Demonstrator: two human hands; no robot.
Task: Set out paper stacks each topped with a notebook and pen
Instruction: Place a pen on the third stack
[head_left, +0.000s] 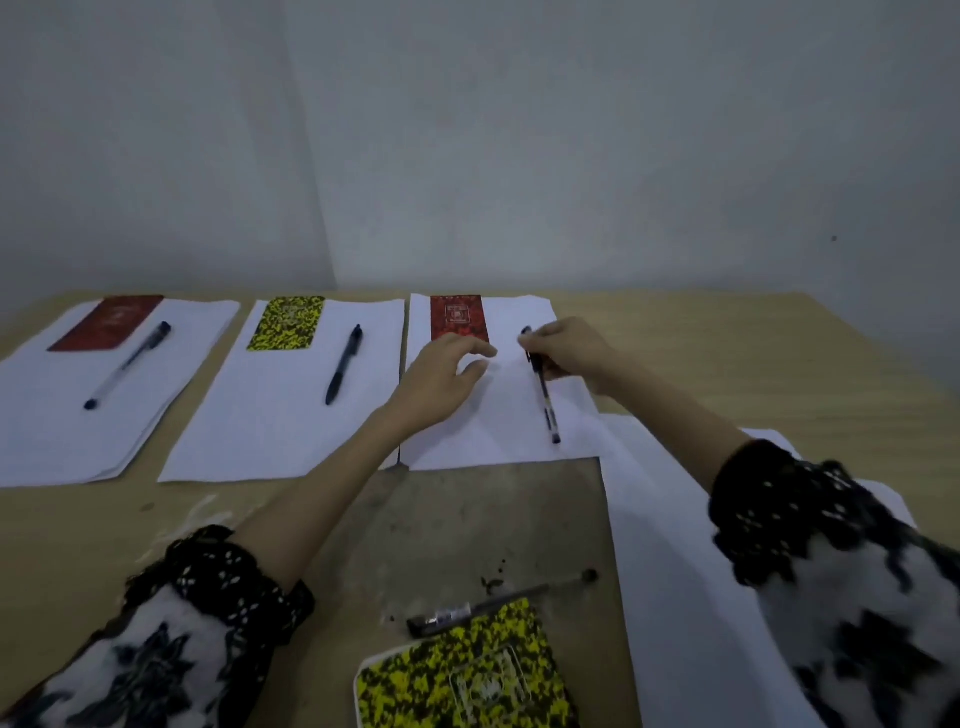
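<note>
Three paper stacks (291, 415) in a row, each bearing notebook (287, 323) and pen (344, 364)

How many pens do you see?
4: one on the left paper stack, one on the middle stack, one held by the right hand on the third stack, one by the near yellow notebook.

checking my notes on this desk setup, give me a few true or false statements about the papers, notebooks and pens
1. Three paper stacks lie in a row. True.
2. The right hand holds a pen. True.
3. The middle stack carries a red notebook. False: its notebook is yellow and black.
4. The left hand grips a notebook. False: it holds nothing.
5. A spare pen lies near the closest notebook. True.
</note>
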